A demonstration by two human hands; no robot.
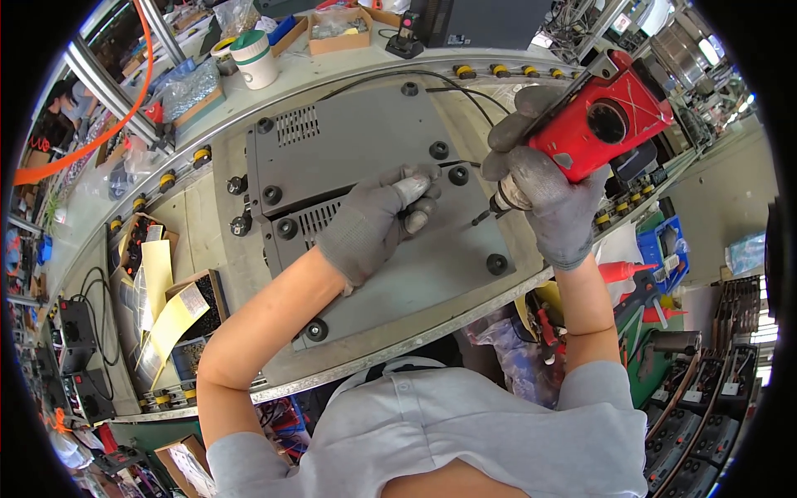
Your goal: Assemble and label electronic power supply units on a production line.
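Observation:
My right hand (558,197), in a grey glove, grips a red power screwdriver (581,149). Its dark bit (481,217) points down and left, over the nearer grey metal case (415,266). Above that same case, my gloved left hand (378,217) is closed, thumb and fingers pressed together; whatever they hold is too hidden to name. The nearer case has round black feet, one (496,264) by its right corner and another (458,175) between my hands. Just beyond lies a second grey case (365,141), also with black feet and a slotted vent.
Left of the cases are yellow paper strips (178,319) and a cardboard box of small dark parts (212,290). Yellow-and-black rollers (202,155) line the bench edge. A lidded white cup (254,62) and a monitor (481,21) stand at the back. A blue crate (664,249) is at right.

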